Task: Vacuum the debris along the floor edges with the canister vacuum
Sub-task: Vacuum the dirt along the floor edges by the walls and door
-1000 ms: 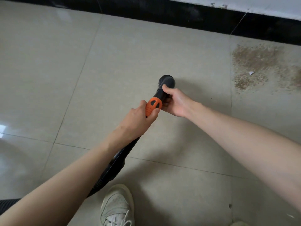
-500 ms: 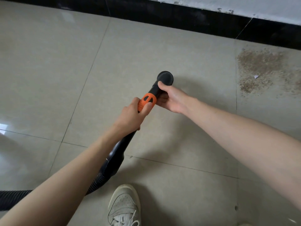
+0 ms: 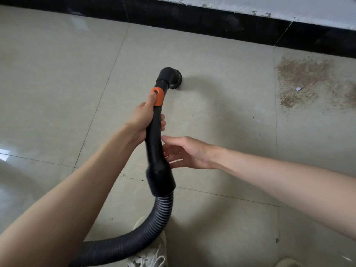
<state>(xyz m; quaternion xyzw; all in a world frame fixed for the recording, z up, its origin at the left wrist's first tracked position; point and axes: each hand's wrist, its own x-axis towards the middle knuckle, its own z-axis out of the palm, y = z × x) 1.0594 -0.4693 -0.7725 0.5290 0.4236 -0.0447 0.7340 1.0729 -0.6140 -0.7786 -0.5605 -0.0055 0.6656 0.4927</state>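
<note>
While the tiled floor [image 3: 221,112] carries brown debris [image 3: 308,78] at its far right edge by the black baseboard [image 3: 212,22], the ribbed hose [image 3: 134,236] rises to the wand [image 3: 156,139], gripped by the left hand [image 3: 142,118] (thumb on the orange collar [image 3: 158,96]); the right hand [image 3: 185,153] hovers beside it, fingers spread.

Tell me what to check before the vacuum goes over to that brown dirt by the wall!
1. Left hand grips the black wand below the orange collar: ok.
2. Right hand holding the wand: not ok; its fingers are spread beside it, not wrapped round it.
3. Round brush nozzle on the debris patch: not ok; it sits well to the left of it.
4. Bare tile floor between nozzle and debris: ok.
5. Corrugated hose free of kinks: ok where it shows.
6. Vacuum switched on: cannot tell.
</note>
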